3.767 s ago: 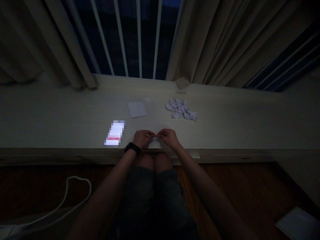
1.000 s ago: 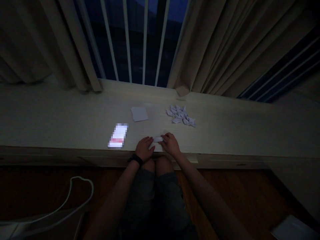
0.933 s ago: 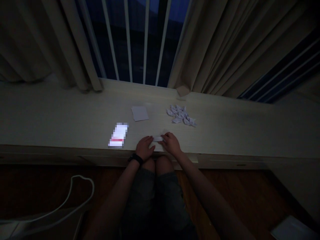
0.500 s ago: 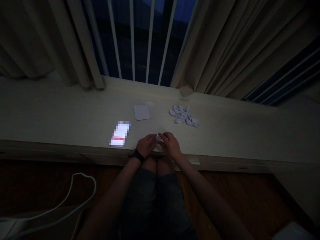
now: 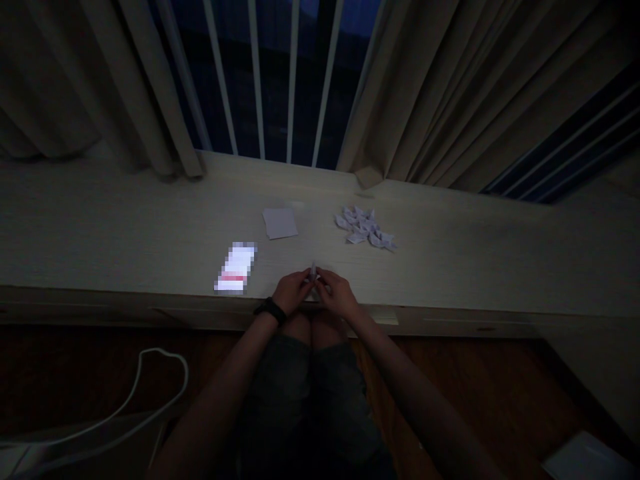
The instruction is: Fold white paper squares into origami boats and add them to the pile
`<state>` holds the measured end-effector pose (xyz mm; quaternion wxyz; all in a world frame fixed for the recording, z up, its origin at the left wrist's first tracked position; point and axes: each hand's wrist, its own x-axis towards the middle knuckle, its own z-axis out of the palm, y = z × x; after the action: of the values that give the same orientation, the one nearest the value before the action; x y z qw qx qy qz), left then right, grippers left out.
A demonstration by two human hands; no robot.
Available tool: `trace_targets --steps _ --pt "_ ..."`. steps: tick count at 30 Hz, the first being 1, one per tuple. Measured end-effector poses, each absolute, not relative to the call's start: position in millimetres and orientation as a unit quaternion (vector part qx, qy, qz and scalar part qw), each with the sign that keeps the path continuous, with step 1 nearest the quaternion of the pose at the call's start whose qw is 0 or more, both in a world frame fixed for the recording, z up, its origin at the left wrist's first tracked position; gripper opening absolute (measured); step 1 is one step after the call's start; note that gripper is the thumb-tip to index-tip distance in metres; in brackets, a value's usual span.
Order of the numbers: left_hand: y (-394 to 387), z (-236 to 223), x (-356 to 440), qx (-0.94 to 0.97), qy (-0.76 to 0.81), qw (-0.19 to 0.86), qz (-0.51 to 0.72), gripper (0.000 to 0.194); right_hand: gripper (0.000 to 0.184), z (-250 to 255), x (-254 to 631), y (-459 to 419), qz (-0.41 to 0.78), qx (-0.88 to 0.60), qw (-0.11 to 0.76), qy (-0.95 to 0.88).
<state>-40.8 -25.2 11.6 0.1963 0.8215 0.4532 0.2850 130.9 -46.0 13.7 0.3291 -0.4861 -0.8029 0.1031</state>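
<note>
A small folded piece of white paper (image 5: 313,272) is pinched between my two hands at the front edge of the ledge. My left hand (image 5: 293,291), with a dark watch on its wrist, grips the paper from the left. From the right, my right hand (image 5: 336,291) closes its fingers on the same piece. The fingers cover much of the paper. Beyond them lies a stack of square paper sheets (image 5: 280,223). To its right sits a cluster of several folded paper boats (image 5: 364,227).
A lit phone (image 5: 237,268), its screen blurred out, lies left of my hands on the pale ledge (image 5: 125,233). Behind the ledge are a barred window (image 5: 273,87) and beige curtains (image 5: 420,87). A white cable (image 5: 185,380) loops at the lower left.
The paper between my fingers has turned from lying flatter to standing narrow and upright. My hands stay close together. The whole view has shifted slightly.
</note>
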Motion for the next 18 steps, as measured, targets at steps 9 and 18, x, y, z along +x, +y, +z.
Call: trace_targets --steps 9,18 --pt "-20.6 17.9 -41.2 0.834 0.435 0.224 0.254 0.035 0.039 16.5 129.5 -43.6 0.130 -0.471 0.329 -0.808" --pt "-20.7 25.1 -42.9 0.833 0.434 0.243 0.244 0.032 0.039 16.6 131.3 -42.8 0.152 -0.459 0.317 -0.816"
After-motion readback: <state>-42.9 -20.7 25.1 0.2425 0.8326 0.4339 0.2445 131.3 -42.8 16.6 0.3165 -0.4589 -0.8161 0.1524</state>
